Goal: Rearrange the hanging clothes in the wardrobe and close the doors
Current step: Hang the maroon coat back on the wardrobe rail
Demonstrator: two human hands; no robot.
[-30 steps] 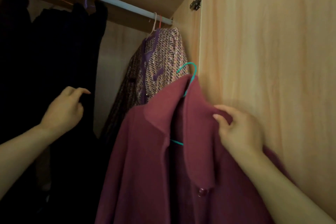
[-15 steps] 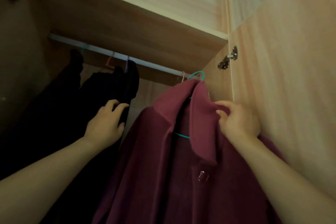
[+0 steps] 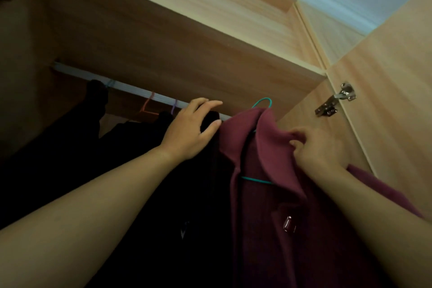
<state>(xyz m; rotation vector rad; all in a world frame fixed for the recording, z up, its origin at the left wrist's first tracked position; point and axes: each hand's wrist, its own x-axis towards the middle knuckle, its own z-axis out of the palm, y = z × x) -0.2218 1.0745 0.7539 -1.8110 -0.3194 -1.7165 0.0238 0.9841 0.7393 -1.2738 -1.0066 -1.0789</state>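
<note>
A maroon coat (image 3: pixel 264 194) on a teal hanger (image 3: pixel 263 103) is held up near the white rail (image 3: pixel 131 89); the hook sits level with the rail's right end, and I cannot tell whether it rests on it. My right hand (image 3: pixel 320 147) is shut on the coat's collar and shoulder. My left hand (image 3: pixel 190 130) grips the top of a black garment (image 3: pixel 145 159) hanging just left of the coat, its fingers reaching up to the rail. More dark clothes (image 3: pixel 95 100) hang further left on orange and purple hangers (image 3: pixel 149 105).
The open wardrobe door (image 3: pixel 392 100) stands close on the right, with a metal hinge (image 3: pixel 336 101) at its top. A wooden shelf (image 3: pixel 187 37) runs just above the rail. The tweed jacket seen before is hidden behind the maroon coat.
The view has tilted upward. My right hand has lifted the maroon coat up to rail height. My left hand has risen from lower down to the top of the black garment.
</note>
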